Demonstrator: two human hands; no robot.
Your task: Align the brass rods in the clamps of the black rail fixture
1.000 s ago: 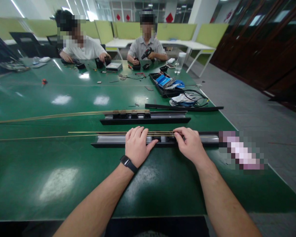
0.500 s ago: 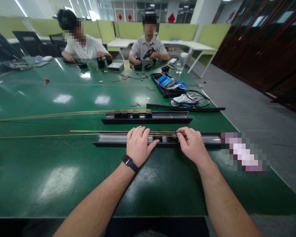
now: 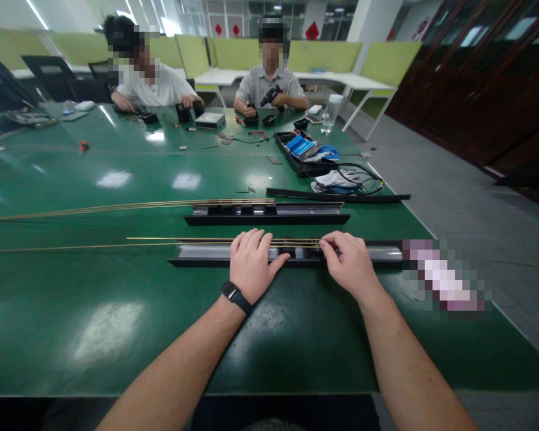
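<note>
A long black channel-shaped rail (image 3: 202,252) with a silvery inside lies across the table in front of me. My left hand (image 3: 253,263) rests over it, fingers lying flat across the far edge and thumb spread to the right. Thin golden rods (image 3: 161,239) run along the rail and pass under this hand, some reaching out to the left. Near their right end, my right hand (image 3: 348,257) pinches a rod between thumb and forefinger. Dark blocks (image 3: 288,252) sit inside the rail between my hands. The fingertips partly hide what the pinch holds.
Behind lies a second black rail (image 3: 269,219) with more golden rods. Farther back are a black strip (image 3: 341,196), coiled cable (image 3: 359,179) and a black tray (image 3: 291,157) holding blue items. Two people sit across the table; one holds a power drill (image 3: 270,96).
</note>
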